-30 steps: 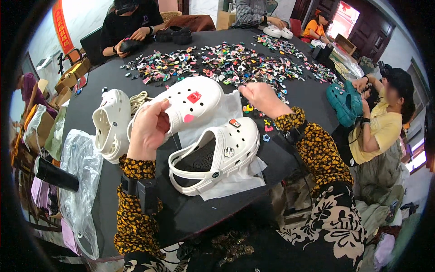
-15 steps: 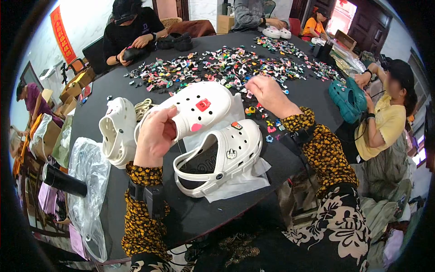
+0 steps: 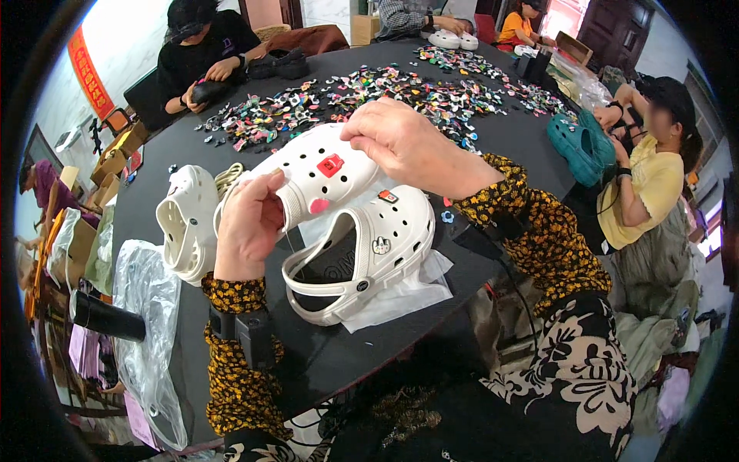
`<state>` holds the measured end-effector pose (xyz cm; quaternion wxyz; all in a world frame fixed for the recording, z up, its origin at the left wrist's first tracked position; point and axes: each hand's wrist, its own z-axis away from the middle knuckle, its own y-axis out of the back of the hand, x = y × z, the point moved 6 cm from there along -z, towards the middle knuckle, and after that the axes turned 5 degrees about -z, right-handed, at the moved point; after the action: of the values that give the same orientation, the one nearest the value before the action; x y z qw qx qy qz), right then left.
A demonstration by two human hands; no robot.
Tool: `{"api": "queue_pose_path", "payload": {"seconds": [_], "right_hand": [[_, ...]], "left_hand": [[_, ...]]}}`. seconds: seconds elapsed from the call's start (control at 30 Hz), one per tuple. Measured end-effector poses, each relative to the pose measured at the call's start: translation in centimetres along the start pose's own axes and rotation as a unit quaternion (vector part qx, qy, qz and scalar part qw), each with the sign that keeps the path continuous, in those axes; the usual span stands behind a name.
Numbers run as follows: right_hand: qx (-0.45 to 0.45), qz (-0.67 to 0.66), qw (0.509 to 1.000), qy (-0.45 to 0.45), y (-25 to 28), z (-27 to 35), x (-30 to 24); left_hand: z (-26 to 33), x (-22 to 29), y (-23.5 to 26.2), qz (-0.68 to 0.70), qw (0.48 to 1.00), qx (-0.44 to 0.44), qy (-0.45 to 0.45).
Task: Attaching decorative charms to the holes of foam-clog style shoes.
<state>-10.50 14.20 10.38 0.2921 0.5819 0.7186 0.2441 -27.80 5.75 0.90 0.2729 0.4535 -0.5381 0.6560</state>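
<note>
My left hand point(image 3: 250, 223) grips a white clog point(image 3: 308, 146) at its heel-side opening, thumb over the edge. On the clog's top sit a red charm point(image 3: 330, 165) and a pink charm point(image 3: 319, 205). Against its toe, my right hand point(image 3: 412, 146) has fingers and thumb pinched together; whatever they hold is hidden. Just below, a second white clog point(image 3: 404, 231) rests on white tissue paper point(image 3: 431, 283), bearing a rabbit-like charm point(image 3: 381, 246) and a red-and-green charm point(image 3: 388, 196). Another white clog point(image 3: 185, 223) stands to the left of my left hand.
Loose colourful charms point(image 3: 269, 119) spread across the dark table point(image 3: 223, 385). Clear plastic bags point(image 3: 142, 285) and a black cylinder point(image 3: 108, 316) lie at the left edge. Co-workers sit around the table; one at right handles a teal clog point(image 3: 581, 150), another a black shoe point(image 3: 208, 92).
My right hand has come left from over the loose charms to the toe of the held clog. My left hand keeps its grip. The whole view has shifted slightly.
</note>
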Motion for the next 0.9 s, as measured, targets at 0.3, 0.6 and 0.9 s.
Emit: {"api": "queue_pose_path", "payload": {"seconds": [0.3, 0.6, 0.9], "right_hand": [[0.0, -0.015, 1.0, 0.002, -0.1, 0.3, -0.3], [-0.025, 0.062, 0.995, 0.079, -3.1, 0.3, -2.6], [0.048, 0.142, 0.985, 0.088, -4.0, -1.5, -2.2]], "left_hand": [[0.0, 0.1, -0.8, 0.015, 1.0, 0.002, -0.008], [0.5, 0.3, -0.4, -0.008, 0.999, 0.033, 0.001], [0.6, 0.7, -0.1, -0.011, 0.999, 0.045, -0.022]]}}
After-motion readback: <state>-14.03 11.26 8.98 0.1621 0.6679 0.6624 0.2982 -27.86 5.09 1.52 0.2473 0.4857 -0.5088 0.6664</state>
